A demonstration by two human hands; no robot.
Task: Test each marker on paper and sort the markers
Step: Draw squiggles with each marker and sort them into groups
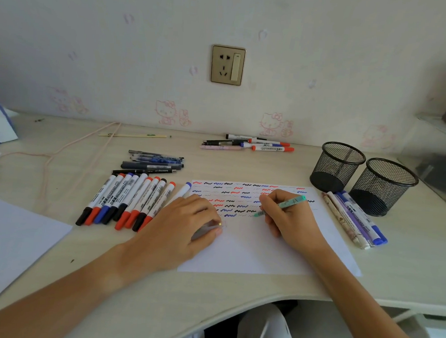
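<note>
My right hand grips a teal pen, its tip down on the white test paper, which carries rows of red, blue and black squiggles. My left hand rests on the paper's left side and holds a small clear cap in its fingers. A row of several red, blue and black markers lies left of the paper. One blue-capped marker lies partly under my left hand. Several pens and markers lie right of the paper.
Two black mesh pen cups stand at the right. More pens lie in a pile behind the marker row and another pile by the wall. A spare sheet lies at the left. A pink cable crosses the desk.
</note>
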